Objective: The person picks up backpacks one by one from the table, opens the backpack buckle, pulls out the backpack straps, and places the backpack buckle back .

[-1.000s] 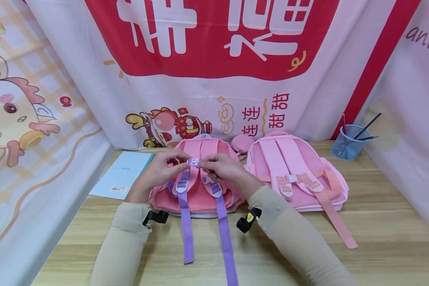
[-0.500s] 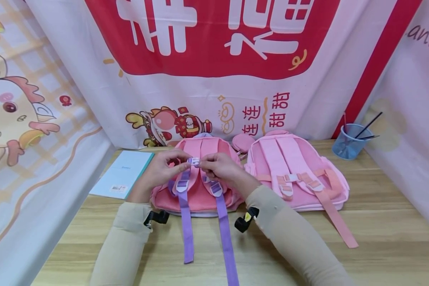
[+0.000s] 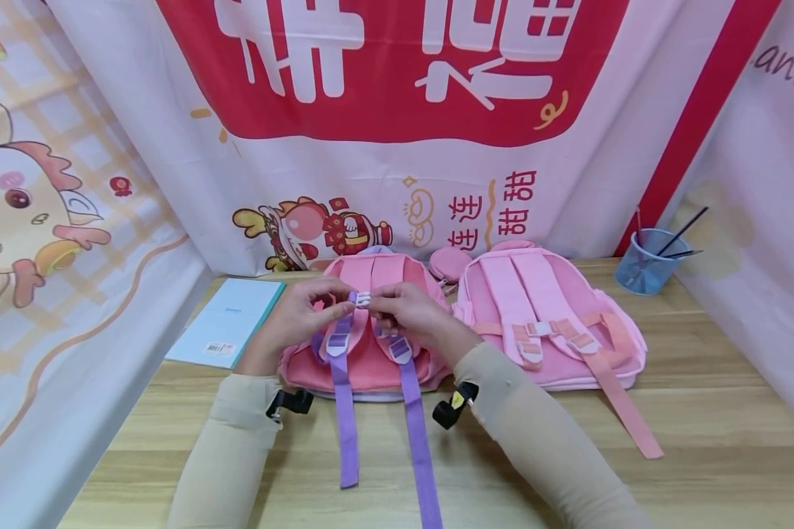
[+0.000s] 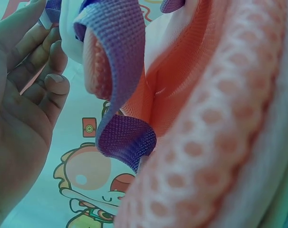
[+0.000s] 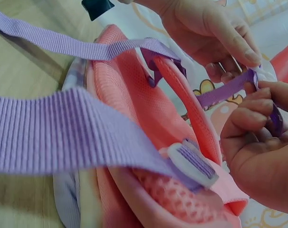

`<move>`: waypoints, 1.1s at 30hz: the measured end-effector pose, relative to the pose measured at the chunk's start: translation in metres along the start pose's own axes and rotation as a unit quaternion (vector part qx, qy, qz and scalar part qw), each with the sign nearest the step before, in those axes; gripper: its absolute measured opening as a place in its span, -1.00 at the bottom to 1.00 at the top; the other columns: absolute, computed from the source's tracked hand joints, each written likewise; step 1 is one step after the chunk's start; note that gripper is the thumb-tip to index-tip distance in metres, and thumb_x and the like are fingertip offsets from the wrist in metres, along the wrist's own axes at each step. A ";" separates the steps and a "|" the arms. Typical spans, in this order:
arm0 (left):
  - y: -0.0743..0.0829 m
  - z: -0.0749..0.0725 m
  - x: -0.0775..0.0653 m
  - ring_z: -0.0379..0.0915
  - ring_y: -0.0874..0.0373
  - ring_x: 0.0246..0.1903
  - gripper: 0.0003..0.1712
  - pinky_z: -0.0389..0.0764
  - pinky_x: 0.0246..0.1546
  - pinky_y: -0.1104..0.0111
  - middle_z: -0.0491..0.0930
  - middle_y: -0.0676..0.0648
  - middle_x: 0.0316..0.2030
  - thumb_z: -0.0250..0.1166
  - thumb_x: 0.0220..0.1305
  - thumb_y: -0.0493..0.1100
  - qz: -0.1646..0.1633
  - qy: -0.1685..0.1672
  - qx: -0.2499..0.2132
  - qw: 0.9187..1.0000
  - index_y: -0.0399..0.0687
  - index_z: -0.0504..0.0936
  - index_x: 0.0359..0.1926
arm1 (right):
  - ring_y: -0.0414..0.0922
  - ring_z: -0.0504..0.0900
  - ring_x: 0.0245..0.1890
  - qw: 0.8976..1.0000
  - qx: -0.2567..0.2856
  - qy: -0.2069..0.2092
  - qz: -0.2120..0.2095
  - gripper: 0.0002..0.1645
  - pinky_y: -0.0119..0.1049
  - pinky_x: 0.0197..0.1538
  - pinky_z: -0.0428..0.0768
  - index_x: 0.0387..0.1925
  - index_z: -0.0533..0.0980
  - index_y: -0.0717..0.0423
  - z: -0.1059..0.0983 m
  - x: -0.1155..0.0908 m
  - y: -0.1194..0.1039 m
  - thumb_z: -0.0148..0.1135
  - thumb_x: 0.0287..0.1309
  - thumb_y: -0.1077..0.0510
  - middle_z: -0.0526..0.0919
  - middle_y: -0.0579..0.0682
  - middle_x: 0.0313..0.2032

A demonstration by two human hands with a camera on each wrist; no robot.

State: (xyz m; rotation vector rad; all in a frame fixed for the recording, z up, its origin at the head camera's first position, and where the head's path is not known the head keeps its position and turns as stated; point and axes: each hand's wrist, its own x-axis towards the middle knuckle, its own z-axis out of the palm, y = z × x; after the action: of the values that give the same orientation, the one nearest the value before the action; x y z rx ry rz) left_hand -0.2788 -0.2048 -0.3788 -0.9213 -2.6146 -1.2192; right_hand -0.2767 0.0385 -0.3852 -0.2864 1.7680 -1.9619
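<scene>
In the head view a pink backpack (image 3: pixel 304 371) lies straps up, with two long purple webbing straps (image 3: pixel 346 441) trailing toward me. Above it my left hand (image 3: pixel 298 312) and right hand (image 3: pixel 413 312) meet at a small white side-release buckle (image 3: pixel 363 299). The left thumb and fingers pinch its left end; the right fingertips pinch the other end and partly cover it. Whether the two halves are fully latched cannot be told. In the right wrist view, purple webbing (image 5: pixel 225 92) runs up to the pinched buckle (image 5: pixel 265 72). The left wrist view shows my left hand (image 4: pixel 23 104) beside a looped purple strap (image 4: pixel 127 57).
A second pink backpack (image 3: pixel 490 283) lies to the right, its chest buckle (image 3: pixel 538 330) joined. Between the bags is a round pink pouch (image 3: pixel 449 263). A light blue notebook (image 3: pixel 221 323) lies at left, and a blue mesh cup (image 3: pixel 645 264) with pencils stands back right.
My right hand has shifted slightly left toward the left hand, and less of the white buckle shows between the fingers. The left hand and the bags stay almost still.
</scene>
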 end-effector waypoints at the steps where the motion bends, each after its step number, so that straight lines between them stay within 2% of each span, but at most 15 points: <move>1: 0.000 0.000 0.000 0.56 0.10 -0.14 -0.75 0.59 -0.12 0.31 0.76 0.03 -0.14 0.46 0.46 -0.10 0.000 0.001 -0.002 1.000 0.09 0.81 0.11 | -0.17 0.39 -0.51 1.000 0.001 0.004 0.009 -0.78 -0.37 -0.41 0.38 -0.09 0.65 0.28 -0.002 -0.001 0.000 0.18 0.60 0.19 0.53 -0.04 -0.45; 5: 0.000 0.000 -0.001 0.54 0.09 -0.13 -0.74 0.59 -0.11 0.34 0.75 0.00 -0.12 0.46 0.46 -0.13 0.003 0.004 -0.010 1.000 0.04 0.81 0.12 | -0.16 0.43 -0.48 0.999 -0.009 0.010 0.039 -0.72 -0.38 -0.37 0.43 0.04 0.69 0.27 -0.009 -0.003 0.000 0.21 0.59 0.14 0.56 -0.03 -0.43; 9: -0.002 0.000 -0.001 0.54 0.09 -0.15 -0.74 0.59 -0.14 0.31 0.73 0.00 -0.14 0.46 0.46 -0.13 0.006 0.002 -0.008 1.000 0.04 0.80 0.12 | -0.16 0.41 -0.48 0.999 -0.014 0.001 0.039 -0.65 -0.38 -0.37 0.43 0.15 0.64 0.36 -0.014 -0.004 0.002 0.17 0.62 0.15 0.53 -0.04 -0.44; 17: -0.004 0.001 0.000 0.56 0.10 -0.15 -0.73 0.60 -0.15 0.33 0.75 0.03 -0.12 0.46 0.46 -0.11 0.005 -0.001 -0.002 1.000 0.08 0.80 0.13 | -0.15 0.42 -0.45 1.000 -0.007 0.005 0.029 -0.72 -0.37 -0.37 0.41 0.07 0.67 0.26 -0.014 -0.004 0.003 0.14 0.64 0.15 0.53 -0.03 -0.39; 33: -0.004 0.003 0.001 0.58 0.11 -0.13 -0.77 0.61 -0.12 0.32 0.75 0.07 -0.12 0.46 0.46 -0.05 -0.003 -0.011 0.011 1.000 0.16 0.81 0.09 | -0.16 0.40 -0.45 1.000 0.012 -0.011 0.017 -0.77 -0.36 -0.37 0.38 0.04 0.60 0.29 -0.007 -0.003 0.000 0.08 0.63 0.23 0.53 -0.04 -0.40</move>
State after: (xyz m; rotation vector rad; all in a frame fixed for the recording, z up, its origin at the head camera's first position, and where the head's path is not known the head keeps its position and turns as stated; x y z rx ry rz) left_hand -0.2816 -0.2044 -0.3833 -0.9288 -2.6445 -1.1870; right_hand -0.2776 0.0464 -0.3856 -0.2673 1.7233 -1.9466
